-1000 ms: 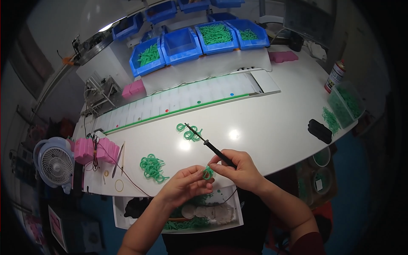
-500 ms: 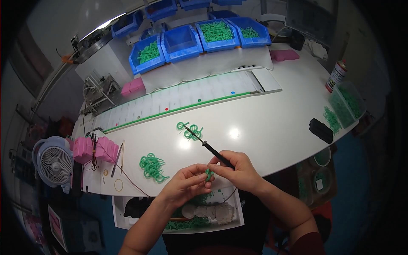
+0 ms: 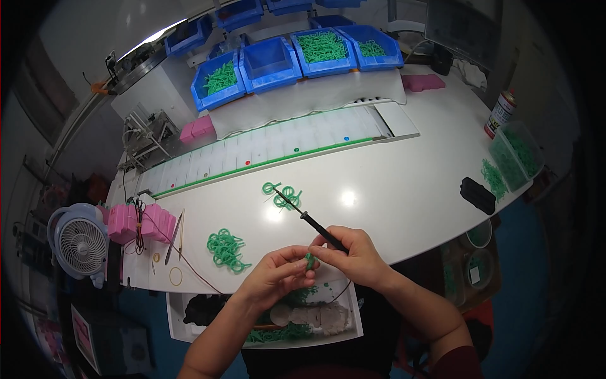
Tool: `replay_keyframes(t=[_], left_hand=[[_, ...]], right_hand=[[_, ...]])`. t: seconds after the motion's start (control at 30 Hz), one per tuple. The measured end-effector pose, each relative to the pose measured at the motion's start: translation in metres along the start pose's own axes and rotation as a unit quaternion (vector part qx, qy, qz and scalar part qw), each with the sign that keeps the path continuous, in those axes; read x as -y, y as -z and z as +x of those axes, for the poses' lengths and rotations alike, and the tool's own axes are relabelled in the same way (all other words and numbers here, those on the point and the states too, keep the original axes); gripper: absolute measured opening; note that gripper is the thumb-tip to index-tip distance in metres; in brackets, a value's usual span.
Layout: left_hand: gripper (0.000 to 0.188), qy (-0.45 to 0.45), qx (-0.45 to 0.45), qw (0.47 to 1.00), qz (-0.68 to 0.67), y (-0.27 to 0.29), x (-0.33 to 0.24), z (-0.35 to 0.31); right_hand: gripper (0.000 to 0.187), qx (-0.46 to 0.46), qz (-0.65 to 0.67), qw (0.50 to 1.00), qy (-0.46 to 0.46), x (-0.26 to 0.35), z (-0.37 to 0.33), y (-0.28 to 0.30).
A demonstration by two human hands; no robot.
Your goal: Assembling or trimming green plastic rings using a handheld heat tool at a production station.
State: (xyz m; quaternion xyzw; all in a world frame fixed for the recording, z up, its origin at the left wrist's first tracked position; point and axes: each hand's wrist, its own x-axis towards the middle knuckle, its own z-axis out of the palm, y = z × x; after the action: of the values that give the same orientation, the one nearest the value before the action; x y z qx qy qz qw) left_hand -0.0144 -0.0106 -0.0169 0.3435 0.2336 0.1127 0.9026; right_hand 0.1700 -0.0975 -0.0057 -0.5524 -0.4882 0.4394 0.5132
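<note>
Over the front edge of the table, my left hand (image 3: 278, 270) pinches a small green plastic piece (image 3: 310, 261) between thumb and fingers. My right hand (image 3: 355, 254) is closed around the black handle of a soldering iron (image 3: 325, 230), its metal shaft slanting away to the upper left. The right thumb and fingertip also meet at the green piece. Past the iron's tip lie several green ring-shaped pieces (image 3: 287, 197). Left of my hands is a larger heap of green rings (image 3: 227, 249). Fingers partly cover the held piece, so its full shape is hidden.
Below my hands sits an open white drawer (image 3: 265, 344) with green scraps. A long white track with a green edge (image 3: 271, 163) crosses the table, blue bins (image 3: 271, 66) behind it. Tweezers (image 3: 175, 237) and pink blocks (image 3: 158, 221) lie left; a spray can (image 3: 499, 115) stands right.
Almost nothing differs. The iron and my right hand have shifted very slightly, while both hands stay together at the green piece.
</note>
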Motion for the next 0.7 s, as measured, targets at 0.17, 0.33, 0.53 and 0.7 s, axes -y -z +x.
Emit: replay_keyframes(t=[0.17,0.33,0.53,0.7], left_hand=[[0.031,-0.008,0.004,1.000,-0.011,0.0023,0.0010,0.0008],[0.030,-0.009,-0.006,1.000,-0.005,0.0025,0.0012,0.0018],[0.027,-0.010,-0.003,1.000,-0.004,0.0012,0.0011,0.0027],[0.025,-0.013,-0.024,0.999,-0.024,-0.0023,-0.0036,0.0021]], right_hand=[[0.020,0.001,0.001,1.000,-0.002,0.0017,-0.0003,0.0005],[0.020,0.000,0.012,1.000,0.003,0.0049,-0.0005,-0.0010],[0.020,0.002,0.003,1.000,0.000,0.0031,-0.0005,0.0011],[0.020,-0.048,-0.014,0.999,0.018,0.0020,-0.0008,0.0089]])
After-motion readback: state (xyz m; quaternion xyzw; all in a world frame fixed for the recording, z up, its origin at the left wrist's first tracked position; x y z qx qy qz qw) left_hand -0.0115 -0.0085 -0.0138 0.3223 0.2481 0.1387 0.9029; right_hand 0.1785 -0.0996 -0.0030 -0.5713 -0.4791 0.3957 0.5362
